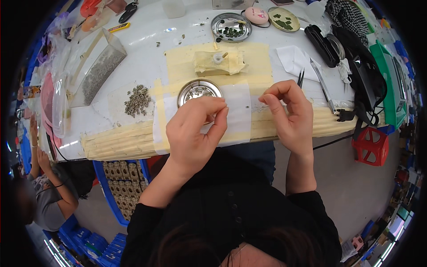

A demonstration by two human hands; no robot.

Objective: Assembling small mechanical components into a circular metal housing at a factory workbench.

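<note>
Over the near edge of the table, my left hand (193, 131) is closed, its thumb and forefinger pinched; whatever lies between them is too small to make out. It partly covers a round shiny metal dish (182, 95). My right hand (293, 118) is also in a pinch, a short way to the right, with nothing clear at its fingertips. Dark tweezers (301, 78) stick out from behind it; whether the hand holds them I cannot tell. Between the hands a tiny dark piece (247, 107) lies on white paper (238, 124).
A heap of small greyish pieces (138, 100) lies to the left, beside a clear bin (95, 75) of grey bits. A taped block (218, 62) sits ahead. Beyond are a dish of dark green pieces (231, 27) and a round plate (284, 20). A person (53, 200) works at the left.
</note>
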